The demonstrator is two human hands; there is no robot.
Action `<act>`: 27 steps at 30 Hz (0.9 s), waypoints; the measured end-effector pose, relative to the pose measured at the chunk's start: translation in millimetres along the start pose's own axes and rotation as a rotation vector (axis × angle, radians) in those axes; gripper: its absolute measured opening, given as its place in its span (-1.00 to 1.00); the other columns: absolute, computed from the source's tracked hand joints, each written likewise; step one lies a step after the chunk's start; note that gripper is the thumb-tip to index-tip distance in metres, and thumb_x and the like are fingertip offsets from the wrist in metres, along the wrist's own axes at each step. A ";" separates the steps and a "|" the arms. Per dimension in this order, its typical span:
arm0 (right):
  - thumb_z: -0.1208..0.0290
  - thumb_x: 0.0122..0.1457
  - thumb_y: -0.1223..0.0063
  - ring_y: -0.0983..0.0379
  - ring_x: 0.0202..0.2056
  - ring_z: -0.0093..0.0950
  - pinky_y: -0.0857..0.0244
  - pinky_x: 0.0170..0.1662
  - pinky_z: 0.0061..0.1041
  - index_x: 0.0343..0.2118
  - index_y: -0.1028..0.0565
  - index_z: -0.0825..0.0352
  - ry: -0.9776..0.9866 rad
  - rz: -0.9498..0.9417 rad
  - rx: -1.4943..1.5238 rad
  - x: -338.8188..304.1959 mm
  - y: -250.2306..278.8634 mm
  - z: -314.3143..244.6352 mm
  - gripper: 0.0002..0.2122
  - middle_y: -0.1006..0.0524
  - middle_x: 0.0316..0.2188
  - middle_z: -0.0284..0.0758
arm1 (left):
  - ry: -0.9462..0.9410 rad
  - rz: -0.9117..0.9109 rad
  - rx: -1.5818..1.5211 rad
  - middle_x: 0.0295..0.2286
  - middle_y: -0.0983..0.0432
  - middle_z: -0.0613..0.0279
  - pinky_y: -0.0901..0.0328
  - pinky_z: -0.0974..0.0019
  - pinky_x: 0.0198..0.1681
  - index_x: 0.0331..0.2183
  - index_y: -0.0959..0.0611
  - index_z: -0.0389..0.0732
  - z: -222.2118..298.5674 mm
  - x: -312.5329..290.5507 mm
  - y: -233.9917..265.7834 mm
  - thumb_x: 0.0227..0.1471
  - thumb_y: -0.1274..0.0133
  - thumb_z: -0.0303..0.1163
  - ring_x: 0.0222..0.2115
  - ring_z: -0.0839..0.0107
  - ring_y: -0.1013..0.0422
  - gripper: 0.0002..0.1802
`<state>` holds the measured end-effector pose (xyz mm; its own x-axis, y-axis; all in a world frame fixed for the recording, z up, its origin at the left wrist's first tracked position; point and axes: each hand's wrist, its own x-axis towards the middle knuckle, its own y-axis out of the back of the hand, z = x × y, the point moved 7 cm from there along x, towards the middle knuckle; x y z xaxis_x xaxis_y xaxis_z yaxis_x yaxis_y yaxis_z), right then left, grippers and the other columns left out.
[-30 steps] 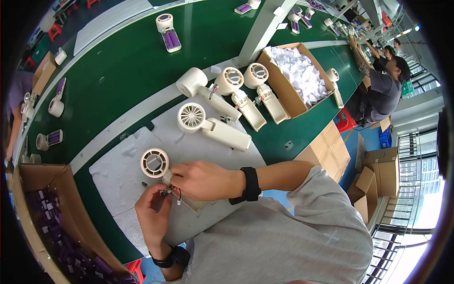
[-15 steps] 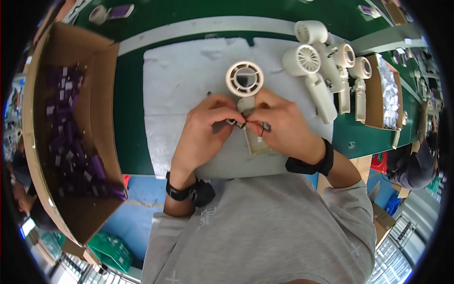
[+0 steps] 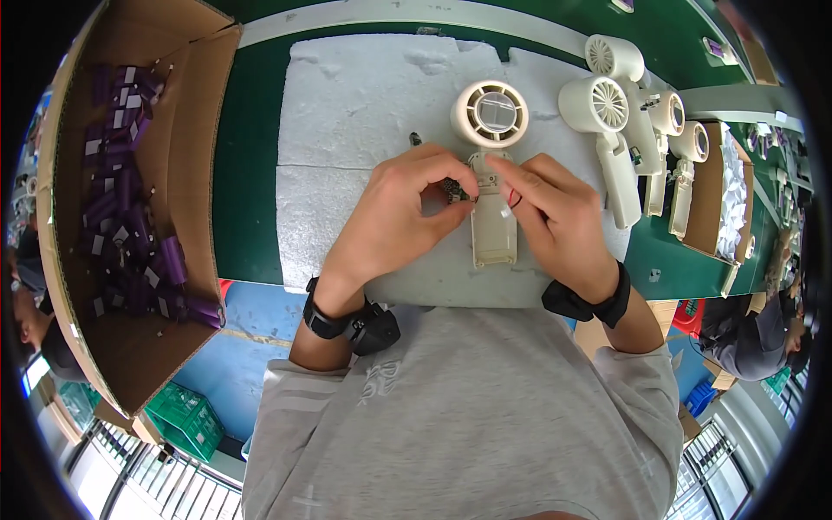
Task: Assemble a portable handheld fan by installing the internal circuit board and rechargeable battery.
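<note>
Head view: L hand (image 3: 394, 208) thumb + index pinched on small circuit bd (image 3: 451, 190), just beside open fan handle (image 3: 495, 234) on white foam sheet (image 3: 347, 113). R hand (image 3: 565, 212) by thin wire (image 3: 515, 199), grip can't tell. Best: hold bd by edges, keep wire slack, no tugging. Foam on green bench (image 3: 247, 173); carton (image 3: 198, 147) w/ purple cells (image 3: 126, 186) L, other fans (image 3: 619, 178) R; blue floor (image 3: 260, 328) below.

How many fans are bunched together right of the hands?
4: a front fan, another behind it, then a third and fourth nearer the right-hand box. Overlaps could hide more.
</note>
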<state>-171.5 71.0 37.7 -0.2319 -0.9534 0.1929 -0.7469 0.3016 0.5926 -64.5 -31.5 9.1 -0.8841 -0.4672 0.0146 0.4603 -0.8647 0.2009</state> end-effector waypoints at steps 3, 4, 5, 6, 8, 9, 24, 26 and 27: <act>0.59 0.04 -0.13 -0.41 -0.49 -0.40 -0.31 -0.45 -0.45 -0.15 -0.58 0.30 0.099 0.143 -0.256 4.0 6.8 -5.6 -0.73 -0.45 -0.52 -0.33 | -0.028 -0.019 0.002 -0.39 -0.48 0.21 -0.37 0.41 -0.40 -0.40 -0.61 -0.25 1.2 0.9 -1.3 -0.10 -0.20 -0.58 -0.44 0.41 -0.48 -0.88; 0.59 0.04 -0.13 -0.41 -0.49 -0.40 -0.31 -0.45 -0.45 -0.15 -0.58 0.30 0.097 0.140 -0.254 5.1 5.4 -5.2 -0.73 -0.45 -0.52 -0.33 | -0.019 -0.050 -0.026 -0.36 -0.47 0.21 -0.38 0.42 -0.36 -0.37 -0.60 -0.29 -0.7 1.0 -1.8 -0.07 -0.20 -0.59 -0.39 0.42 -0.47 -0.87; 0.58 0.04 -0.14 -0.41 -0.49 -0.41 -0.30 -0.47 -0.46 -0.16 -0.59 0.30 0.117 0.139 -0.280 7.0 3.5 -6.4 -0.74 -0.46 -0.52 -0.34 | -0.011 -0.078 -0.053 -0.33 -0.45 0.21 -0.40 0.43 -0.31 -0.34 -0.59 -0.32 -2.3 1.0 -1.7 -0.05 -0.19 -0.59 -0.33 0.44 -0.47 -0.85; 0.57 0.03 -0.16 -0.41 -0.50 -0.42 -0.29 -0.48 -0.46 -0.17 -0.59 0.30 0.136 0.138 -0.306 8.5 1.8 -7.8 -0.75 -0.47 -0.52 -0.34 | -0.004 -0.106 -0.080 -0.30 -0.44 0.20 -0.41 0.44 -0.26 -0.32 -0.58 -0.35 -3.5 0.6 -2.7 -0.02 -0.19 -0.60 -0.28 0.45 -0.46 -0.84; 0.57 0.03 -0.17 -0.41 -0.51 -0.42 -0.28 -0.49 -0.46 -0.19 -0.59 0.30 0.158 0.132 -0.332 9.5 0.7 -9.4 -0.76 -0.47 -0.52 -0.35 | 0.023 -0.049 -0.114 -0.34 -0.45 0.20 -0.40 0.43 -0.31 -0.33 -0.60 -0.33 -5.2 1.4 -2.4 -0.02 -0.20 -0.55 -0.33 0.45 -0.47 -0.85; 0.58 0.02 -0.18 -0.41 -0.51 -0.44 -0.29 -0.48 -0.48 -0.19 -0.60 0.31 0.131 0.121 -0.286 9.9 2.0 -7.6 -0.76 -0.48 -0.52 -0.34 | 0.049 0.004 -0.146 -0.39 -0.47 0.19 -0.39 0.43 -0.35 -0.33 -0.61 -0.31 -6.8 1.9 -1.2 -0.01 -0.21 -0.50 -0.37 0.44 -0.47 -0.85; 0.57 0.00 -0.27 -0.34 -0.52 -0.54 -0.20 -0.49 -0.57 -0.38 -0.61 0.37 0.012 0.061 0.036 6.6 1.5 11.0 -0.89 -0.42 -0.45 -0.34 | 0.189 -0.017 -0.429 -0.39 -0.51 0.28 -0.38 0.53 -0.29 -0.14 -0.63 -0.31 -14.8 -2.5 0.8 -0.03 -0.13 -0.71 -0.37 0.61 -0.44 -0.65; 0.57 0.00 -0.27 -0.33 -0.52 -0.55 -0.19 -0.49 -0.58 -0.38 -0.61 0.37 0.040 0.050 0.002 7.2 -1.3 7.8 -0.89 -0.41 -0.45 -0.35 | 0.193 -0.044 -0.384 -0.39 -0.52 0.27 -0.38 0.54 -0.28 -0.10 -0.62 -0.30 -14.9 -2.7 1.5 -0.04 -0.13 -0.72 -0.37 0.62 -0.44 -0.61; 0.57 0.00 -0.27 -0.32 -0.52 -0.55 -0.18 -0.49 -0.58 -0.38 -0.61 0.37 0.053 0.045 -0.015 7.3 -2.5 6.3 -0.89 -0.40 -0.45 -0.36 | 0.196 -0.047 -0.384 -0.39 -0.52 0.27 -0.38 0.54 -0.28 -0.10 -0.62 -0.30 -14.4 -2.9 2.2 -0.04 -0.13 -0.72 -0.37 0.62 -0.44 -0.61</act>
<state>-175.3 63.2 32.7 -0.2311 -0.9374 0.2607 -0.7267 0.3445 0.5944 -59.8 -34.8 -4.5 -0.8895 -0.4201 -0.1795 0.4497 -0.8743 -0.1824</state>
